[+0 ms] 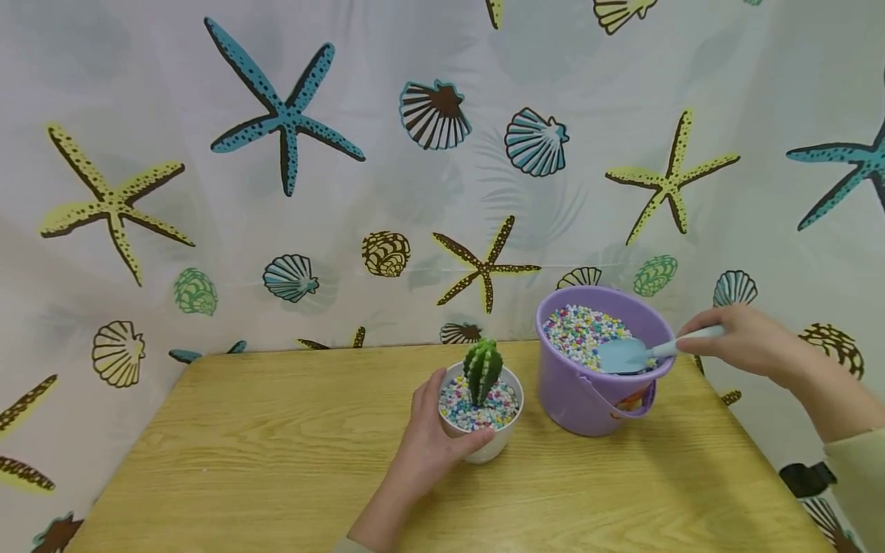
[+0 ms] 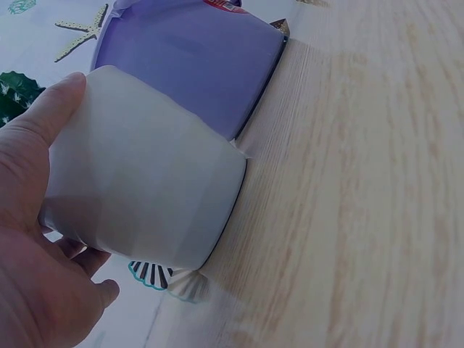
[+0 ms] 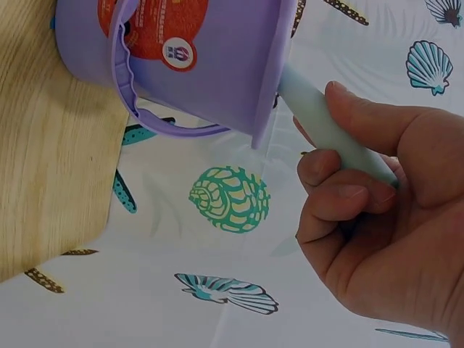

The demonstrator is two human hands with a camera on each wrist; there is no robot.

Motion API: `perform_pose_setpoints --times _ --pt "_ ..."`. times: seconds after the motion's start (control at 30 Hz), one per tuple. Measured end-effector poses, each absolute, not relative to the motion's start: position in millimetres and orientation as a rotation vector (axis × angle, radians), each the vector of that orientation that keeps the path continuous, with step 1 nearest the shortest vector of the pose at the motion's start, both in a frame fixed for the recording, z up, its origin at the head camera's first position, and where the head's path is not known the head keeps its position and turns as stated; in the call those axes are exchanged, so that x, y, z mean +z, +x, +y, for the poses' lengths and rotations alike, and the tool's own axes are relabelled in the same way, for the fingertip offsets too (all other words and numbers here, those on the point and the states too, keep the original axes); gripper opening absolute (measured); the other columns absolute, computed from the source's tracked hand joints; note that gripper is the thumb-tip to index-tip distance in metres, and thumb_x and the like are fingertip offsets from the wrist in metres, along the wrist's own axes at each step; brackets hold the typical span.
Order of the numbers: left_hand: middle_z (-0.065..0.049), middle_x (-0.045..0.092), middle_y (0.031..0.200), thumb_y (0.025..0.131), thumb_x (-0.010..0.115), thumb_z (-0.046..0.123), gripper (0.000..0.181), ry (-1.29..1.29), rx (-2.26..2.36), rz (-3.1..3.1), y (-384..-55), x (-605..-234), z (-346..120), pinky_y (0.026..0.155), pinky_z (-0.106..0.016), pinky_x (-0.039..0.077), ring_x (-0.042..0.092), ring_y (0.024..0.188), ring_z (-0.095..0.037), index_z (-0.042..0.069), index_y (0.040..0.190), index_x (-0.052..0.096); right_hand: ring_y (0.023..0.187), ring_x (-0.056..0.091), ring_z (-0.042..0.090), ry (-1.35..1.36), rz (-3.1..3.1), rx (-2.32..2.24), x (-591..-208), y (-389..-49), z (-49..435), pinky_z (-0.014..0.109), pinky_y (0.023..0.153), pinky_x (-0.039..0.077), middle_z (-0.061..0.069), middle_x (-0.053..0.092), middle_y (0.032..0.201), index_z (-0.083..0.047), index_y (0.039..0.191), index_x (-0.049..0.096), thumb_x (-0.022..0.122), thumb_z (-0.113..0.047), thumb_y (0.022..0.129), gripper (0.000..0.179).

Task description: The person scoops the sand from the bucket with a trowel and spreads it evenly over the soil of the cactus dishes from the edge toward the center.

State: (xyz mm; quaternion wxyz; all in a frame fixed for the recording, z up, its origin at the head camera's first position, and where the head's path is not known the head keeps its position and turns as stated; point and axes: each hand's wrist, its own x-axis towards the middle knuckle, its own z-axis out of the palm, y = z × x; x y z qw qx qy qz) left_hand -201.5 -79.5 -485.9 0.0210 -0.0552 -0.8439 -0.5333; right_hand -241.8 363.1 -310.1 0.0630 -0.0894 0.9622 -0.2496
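In the head view a white plant pot stands on the wooden table, filled with small multicoloured pebbles around a green cactus. My left hand holds it at the rim, thumb along the near side and fingers on the far left. Right of it is a purple bucket, filled with similar pebbles. My right hand grips the handle of a pale blue toy shovel from the right. The shovel's blade lies inside the bucket's rim, over the pebbles.
The bucket's handle hangs down its near side. Behind the wooden table hangs a white cloth printed with starfish and shells, which also runs along both sides. A small black object shows beyond the table's right edge.
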Motion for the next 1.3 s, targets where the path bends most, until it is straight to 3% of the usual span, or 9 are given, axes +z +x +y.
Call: perform_pose_setpoints --times 0.37,0.7,0.9,1.03,1.1,1.3 --pt "-0.021 0.027 0.174 0.081 0.1 0.051 0.128 -0.177 -1.66 -2.603 -201 -487 -80 0.124 -0.068 0.034 0.038 0.156 -0.048 0.015 0.176 0.023 0.114 0.06 0.038 -0.211 2.917 -0.811 -322 -243 343 0.05 0.085 0.049 0.02 0.073 0.127 -0.001 0.128 0.078 0.074 -0.041 0.107 0.045" --pt "-0.02 0.028 0.174 0.079 0.101 0.051 0.13 -0.148 -1.647 -2.606 -203 -487 -81 0.124 -0.066 0.035 0.04 0.155 -0.047 0.014 0.176 0.023 0.13 0.058 0.05 -0.175 2.947 -0.904 -336 -243 324 0.063 0.096 0.052 0.028 0.069 0.137 0.001 0.13 0.077 0.071 -0.041 0.109 0.048" --pt "-0.02 0.028 0.174 0.079 0.1 0.052 0.129 -0.139 -1.648 -2.613 -204 -486 -81 0.124 -0.066 0.035 0.04 0.155 -0.046 0.016 0.176 0.023 0.116 0.063 0.043 -0.135 2.979 -0.967 -344 -244 318 0.054 0.088 0.053 0.025 0.073 0.128 0.0 0.127 0.077 0.07 -0.041 0.11 0.046" --pt "-0.021 0.028 0.173 0.08 0.1 0.051 0.128 -0.148 -1.647 -2.606 -203 -485 -81 0.123 -0.067 0.035 0.04 0.155 -0.048 0.016 0.176 0.023 0.129 0.06 0.049 -0.099 2.978 -0.997 -348 -245 314 0.061 0.096 0.053 0.027 0.071 0.136 0.0 0.131 0.075 0.068 -0.045 0.111 0.05" --pt "-0.022 0.029 0.173 0.08 0.1 0.05 0.128 -0.161 -1.653 -2.598 -203 -485 -81 0.123 -0.068 0.035 0.04 0.154 -0.049 0.015 0.176 0.023 0.128 0.061 0.048 -0.083 2.978 -1.016 -350 -245 312 0.059 0.095 0.053 0.026 0.071 0.136 0.0 0.132 0.075 0.067 -0.046 0.111 0.051" --pt "-0.021 0.029 0.173 0.08 0.1 0.052 0.129 -0.166 -1.65 -2.606 -202 -486 -78 0.124 -0.067 0.035 0.039 0.155 -0.048 0.014 0.176 0.023 0.096 0.06 0.029 0.007 2.971 -1.084 -356 -244 306 0.038 0.074 0.048 0.015 0.074 0.112 0.0 0.132 0.075 0.067 -0.048 0.11 0.054"
